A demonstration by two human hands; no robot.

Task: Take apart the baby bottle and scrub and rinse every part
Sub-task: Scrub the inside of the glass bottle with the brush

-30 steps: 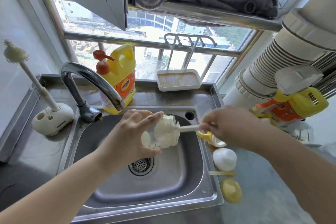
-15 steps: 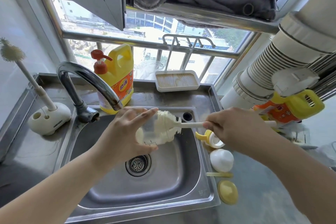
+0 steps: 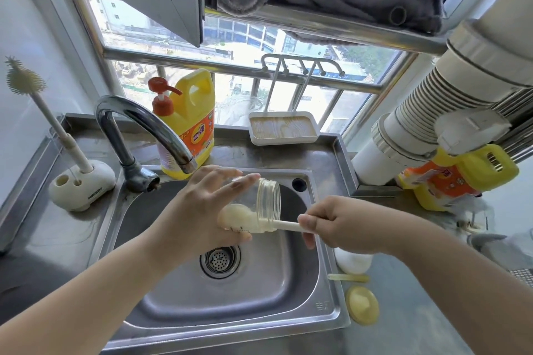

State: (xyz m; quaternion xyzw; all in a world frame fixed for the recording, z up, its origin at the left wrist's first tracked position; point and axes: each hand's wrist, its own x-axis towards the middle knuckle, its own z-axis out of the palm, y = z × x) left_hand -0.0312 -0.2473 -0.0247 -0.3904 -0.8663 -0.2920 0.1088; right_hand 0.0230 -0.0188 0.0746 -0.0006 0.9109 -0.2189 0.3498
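1. Brush (image 3: pixel 284 225) head now sits deep at the bottle (image 3: pixel 253 207) base, further in than before.
2. Your left hand (image 3: pixel 199 210) grips the bottle sideways over the sink (image 3: pixel 328 308).
3. Your right hand (image 3: pixel 343 225) clenches the brush handle.

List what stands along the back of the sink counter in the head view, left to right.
Brush stand → faucet → yellow detergent jug → white soap tray → tipped yellow jug.
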